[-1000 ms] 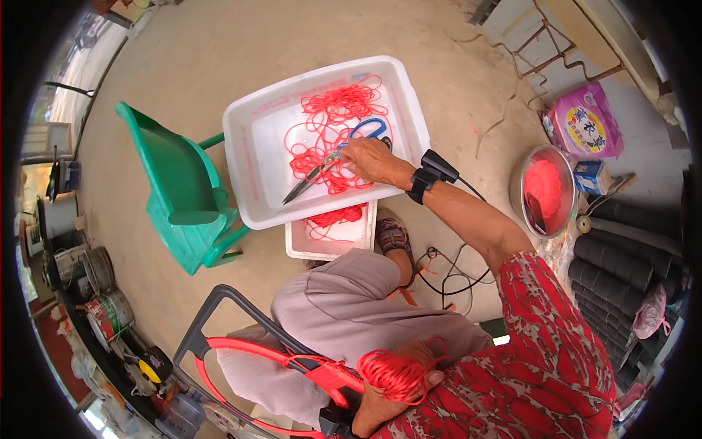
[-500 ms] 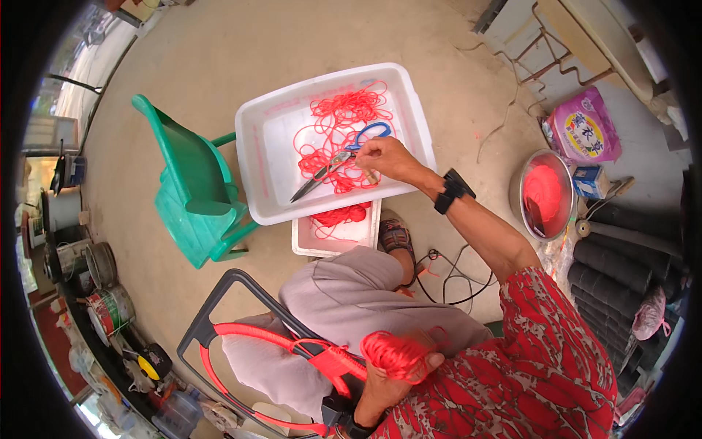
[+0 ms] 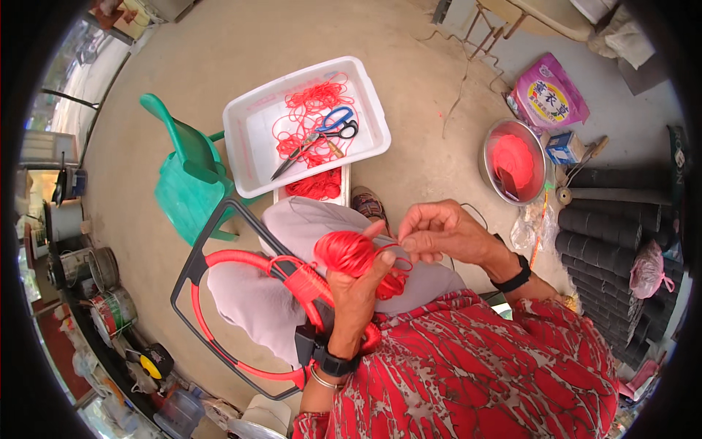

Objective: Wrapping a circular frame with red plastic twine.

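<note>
- Concrete floor (image 3: 219, 44), pale and dusty, fills most of what we see around our lap; it carries everything that stands near us.
- Green plastic chair (image 3: 186, 175) stands on the floor to our left front, its seat partly under the white tub.
- White plastic tub (image 3: 252, 121) sits beyond our knees; loose red cord (image 3: 311, 102) lies tangled in it, with blue-handled scissors (image 3: 336, 121) on top of the cord.
- Across our lap lies a dark frame with a red hoop (image 3: 219, 260) bound to it; red cord is wrapped thickly around one part of the hoop.
- At our right on the floor we see a metal bowl (image 3: 490, 157) with red stuff inside, a pink printed bag (image 3: 548, 95) beyond it, and dark rolls (image 3: 607, 245) stacked further right.
- At far left, tins and pots (image 3: 102, 293) crowd the floor's edge.
- Our left hand (image 3: 358, 293) is closed around a ball of red cord (image 3: 351, 252), glossy and tightly wound, held just above our lap in front of our chest.
- Our right hand (image 3: 439, 234) is just beside the ball, its fingers (image 3: 413, 238) pinched together on a strand that runs from it.
</note>
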`<action>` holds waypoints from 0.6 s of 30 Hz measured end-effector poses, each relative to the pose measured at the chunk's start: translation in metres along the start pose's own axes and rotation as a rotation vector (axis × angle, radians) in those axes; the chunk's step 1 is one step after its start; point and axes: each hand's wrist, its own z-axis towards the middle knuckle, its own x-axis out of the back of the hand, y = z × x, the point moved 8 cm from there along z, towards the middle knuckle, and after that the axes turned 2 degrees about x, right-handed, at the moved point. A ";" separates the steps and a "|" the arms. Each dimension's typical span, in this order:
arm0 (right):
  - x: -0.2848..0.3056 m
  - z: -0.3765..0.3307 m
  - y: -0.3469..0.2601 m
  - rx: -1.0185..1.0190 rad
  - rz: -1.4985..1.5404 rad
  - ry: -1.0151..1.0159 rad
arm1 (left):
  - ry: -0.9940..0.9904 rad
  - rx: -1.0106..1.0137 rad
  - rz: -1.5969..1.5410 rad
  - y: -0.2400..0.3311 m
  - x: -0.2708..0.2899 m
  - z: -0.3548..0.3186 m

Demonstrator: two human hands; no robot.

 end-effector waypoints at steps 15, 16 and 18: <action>-0.008 -0.047 0.031 -0.259 0.118 -0.250 | -0.068 -0.076 0.045 0.009 -0.016 -0.002; -0.019 -0.055 0.032 -0.331 0.020 -0.433 | -0.092 -0.056 0.027 0.008 -0.021 -0.003; -0.024 -0.056 0.027 -0.293 -0.023 -0.483 | -0.129 -0.029 0.054 0.007 -0.020 -0.005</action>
